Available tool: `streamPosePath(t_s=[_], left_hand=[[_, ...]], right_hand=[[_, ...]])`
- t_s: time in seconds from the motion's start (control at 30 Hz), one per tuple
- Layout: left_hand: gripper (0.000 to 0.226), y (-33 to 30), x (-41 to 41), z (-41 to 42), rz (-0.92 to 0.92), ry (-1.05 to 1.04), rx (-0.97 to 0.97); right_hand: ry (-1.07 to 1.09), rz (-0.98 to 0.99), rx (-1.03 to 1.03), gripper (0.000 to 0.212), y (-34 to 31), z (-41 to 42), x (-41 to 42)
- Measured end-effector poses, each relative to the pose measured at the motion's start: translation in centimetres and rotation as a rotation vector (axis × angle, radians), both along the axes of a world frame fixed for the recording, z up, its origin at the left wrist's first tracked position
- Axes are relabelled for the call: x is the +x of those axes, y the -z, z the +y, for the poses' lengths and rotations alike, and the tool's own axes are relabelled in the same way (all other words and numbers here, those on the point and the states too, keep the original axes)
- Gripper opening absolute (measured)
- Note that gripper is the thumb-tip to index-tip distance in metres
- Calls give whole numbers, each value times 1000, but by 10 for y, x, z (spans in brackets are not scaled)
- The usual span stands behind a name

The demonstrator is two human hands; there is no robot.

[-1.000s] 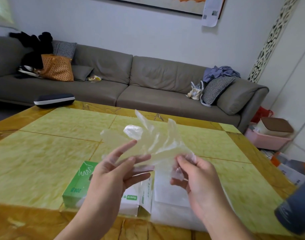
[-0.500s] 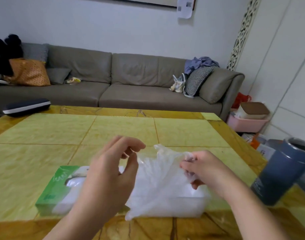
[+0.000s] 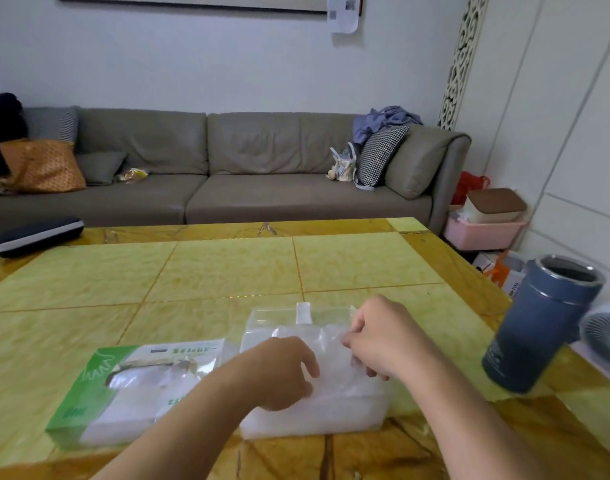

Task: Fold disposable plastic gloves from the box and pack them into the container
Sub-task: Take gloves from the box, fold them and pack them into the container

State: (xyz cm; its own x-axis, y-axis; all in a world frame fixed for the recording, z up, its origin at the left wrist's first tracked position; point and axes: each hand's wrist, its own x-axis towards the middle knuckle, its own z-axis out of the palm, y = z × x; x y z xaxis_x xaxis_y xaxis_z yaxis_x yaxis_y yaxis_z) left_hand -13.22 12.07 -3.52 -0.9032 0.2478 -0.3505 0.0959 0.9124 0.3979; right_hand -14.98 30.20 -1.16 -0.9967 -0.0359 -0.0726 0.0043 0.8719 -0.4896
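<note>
A clear plastic container (image 3: 303,420) stands near the table's front edge, holding a pile of folded gloves. A thin transparent plastic glove (image 3: 326,344) lies over its open top. My left hand (image 3: 279,372) presses down on the glove's left part, fingers curled. My right hand (image 3: 379,337) pinches the glove's right edge above the container's right side. To the left lies the green and white glove box (image 3: 89,393), with clear gloves showing through its torn top opening.
A dark blue cylindrical mug (image 3: 538,323) stands open-topped at the table's right edge, with a small fan (image 3: 604,334) behind it. A dark case (image 3: 33,233) rests at the far left corner. Beyond the yellow-green table (image 3: 227,268) runs a grey sofa (image 3: 227,168).
The glove was held spread in the air, then gathered between both hands and lowered onto the container. The view has shifted right, bringing the blue mug fully into sight.
</note>
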Motion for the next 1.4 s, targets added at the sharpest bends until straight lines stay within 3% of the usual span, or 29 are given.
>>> streamPosePath(t_s=[0.33, 0.43, 0.5, 0.6, 0.7, 0.8, 0.83, 0.93, 1.0, 1.03, 1.1, 1.23, 1.4], left_hand=[[33, 5, -13, 2, -59, -14, -84], [27, 5, -15, 4, -57, 22, -116], [14, 6, -16, 6, -45, 72, -156], [23, 6, -14, 9, -19, 121, -190], [13, 8, -14, 7, -10, 92, -136], [9, 7, -12, 1, -21, 77, -101], [19, 7, -12, -1, -19, 66, -102], [34, 3, -8, 0, 135, 37, -169], [27, 2, -7, 7, 243, 16, -147], [22, 2, -7, 9, 261, -1, -111], [21, 5, -7, 12, 203, -44, -64], [36, 11, -7, 7, 24, -22, -149], [50, 3, -11, 4, -83, 57, -219]], right_hand=[[77, 81, 263, 16, -16, -7, 13], [7, 242, 164, 13, -22, -15, 17], [-113, 263, -26, 15, -23, -27, 23], [-217, 56, -81, 25, -14, -45, 27], [-242, -71, 109, 15, 1, -47, 22], [-291, -120, 281, 32, 9, -41, 16], [-304, -130, 321, 30, 10, -40, 15], [-302, -157, 370, 7, 19, -42, 7], [-280, -200, 397, 5, 25, -45, -1], [-275, -236, 408, 15, 27, -47, -6], [-270, -343, 433, 21, 28, -51, -13], [-309, -447, 503, 21, 29, -55, -18], [-342, -509, 536, 49, 23, -53, -17]])
